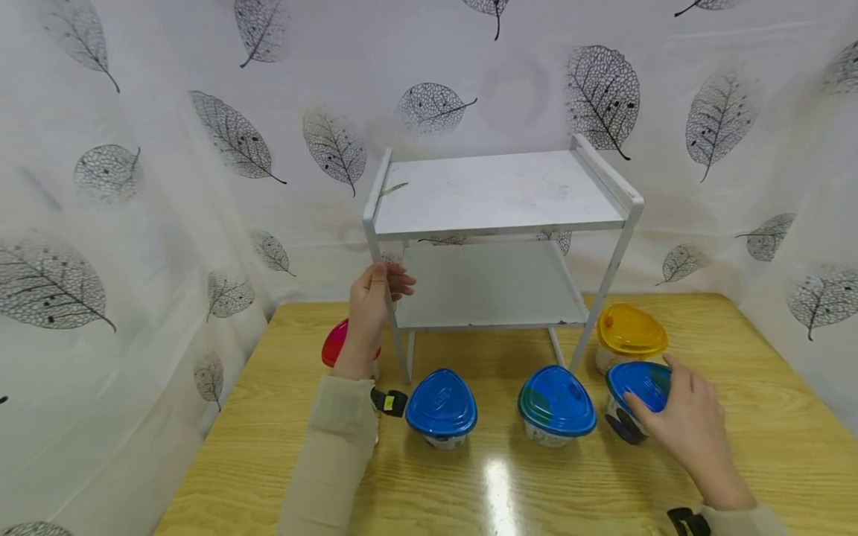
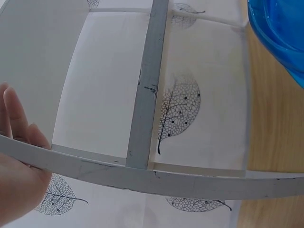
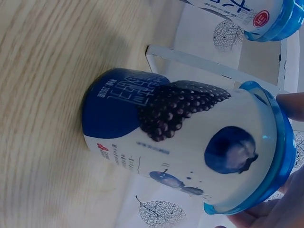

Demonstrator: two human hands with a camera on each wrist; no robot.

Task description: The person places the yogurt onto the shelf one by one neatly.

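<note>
My right hand [image 1: 693,417] holds a blue-lidded yogurt cup [image 3: 190,137] by its lid, thumb on one side and fingers on the other. Blueberries and a blackberry are printed on the cup's wall, and its base is close to the wooden table [image 1: 771,432]. At the left front leg of a white two-tier rack [image 1: 496,190], my left hand [image 1: 372,298] has its fingers extended past the post. In the left wrist view, the grey-white post [image 2: 85,168] crosses in front of that hand; the thumb is hidden there.
Two more blue-lidded cups, one left [image 1: 441,406] and one right [image 1: 556,406], stand before the rack. A yellow-lidded cup [image 1: 630,331] is behind the held one. My left forearm partly covers a red-lidded cup [image 1: 333,344]. Leaf-patterned sheeting [image 1: 167,298] surrounds the table.
</note>
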